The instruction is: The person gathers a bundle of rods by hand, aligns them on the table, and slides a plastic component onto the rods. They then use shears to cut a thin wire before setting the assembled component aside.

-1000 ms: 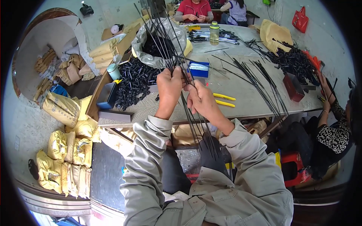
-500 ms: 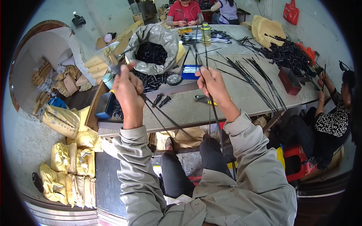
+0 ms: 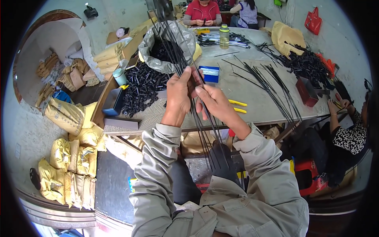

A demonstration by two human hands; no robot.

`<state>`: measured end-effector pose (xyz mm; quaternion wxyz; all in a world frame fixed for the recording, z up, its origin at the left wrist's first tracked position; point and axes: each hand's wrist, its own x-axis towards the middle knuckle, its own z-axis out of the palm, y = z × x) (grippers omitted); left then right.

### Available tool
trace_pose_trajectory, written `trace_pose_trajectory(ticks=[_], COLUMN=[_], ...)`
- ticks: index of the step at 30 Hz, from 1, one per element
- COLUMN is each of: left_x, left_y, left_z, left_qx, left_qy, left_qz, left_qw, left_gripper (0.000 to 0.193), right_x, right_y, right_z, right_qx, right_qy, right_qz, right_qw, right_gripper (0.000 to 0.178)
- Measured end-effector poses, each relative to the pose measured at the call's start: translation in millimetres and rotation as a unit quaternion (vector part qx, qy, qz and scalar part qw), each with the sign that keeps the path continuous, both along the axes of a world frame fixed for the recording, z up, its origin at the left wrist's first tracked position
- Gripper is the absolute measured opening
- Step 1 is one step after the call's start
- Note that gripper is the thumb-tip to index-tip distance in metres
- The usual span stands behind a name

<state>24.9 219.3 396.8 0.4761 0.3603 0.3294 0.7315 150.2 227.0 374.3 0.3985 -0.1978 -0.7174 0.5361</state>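
Observation:
My left hand (image 3: 179,96) is closed round a bundle of thin black rods (image 3: 172,49), which stands tilted in front of me. Above the hand the rods fan out past the grey sack, and their lower ends hang below the table edge over my lap. Close beside it, my right hand (image 3: 216,102) pinches the right side of the same bundle, thumb on top. Some of its fingertips are hidden behind the rods. Yellow-handled pliers (image 3: 238,106) lie on the table right of my right hand. A blue box (image 3: 209,80) of small pale parts is just beyond my hands.
Loose black fittings (image 3: 143,85) are heaped at the left, beside a dark blue box (image 3: 113,102) and a grey sack (image 3: 147,51). More rods (image 3: 276,93) lie on the right. A bottle (image 3: 224,37) stands farther back. Co-workers sit at the far side and at the right.
My left hand has come right, next to my right hand. The rods, spread between separate hands before, are now gathered in one bundle held by both. The view has shifted slightly.

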Motion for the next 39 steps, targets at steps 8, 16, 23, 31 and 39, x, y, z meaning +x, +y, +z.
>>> trace_pose_trajectory(ticks=[8, 16, 23, 31, 39], left_x=[-15.0, -8.0, -3.1, -5.0, -3.9], left_y=[-5.4, -0.1, 5.8, -2.6, -13.2], left_z=[2.3, -10.8, -24.1, -15.6, -9.2], left_qx=[0.017, -0.010, 0.019, 0.033, 0.001], left_qy=[-0.024, -0.072, -0.107, -0.083, -0.048], left_qz=[-0.017, -0.081, -0.066, -0.110, -0.098], left_qw=[0.999, 0.994, 0.992, 0.990, 0.994], left_gripper=[0.021, 0.023, 0.022, 0.023, 0.027], right_x=[19.3, -25.9, -16.0, -4.5, -4.3], right_y=[31.1, 80.5, 4.1, 30.8, -6.4], right_z=[18.3, 45.2, -3.8, -29.2, -24.8], right_qx=[-0.008, 0.434, 0.425, 0.103, -0.120], right_qy=[-0.083, -0.233, -0.145, 0.025, 0.062], right_qz=[-0.113, -0.271, -0.362, -0.152, -0.005], right_qw=[0.990, 0.827, 0.817, 0.983, 0.991], right_gripper=[0.037, 0.034, 0.023, 0.019, 0.017])
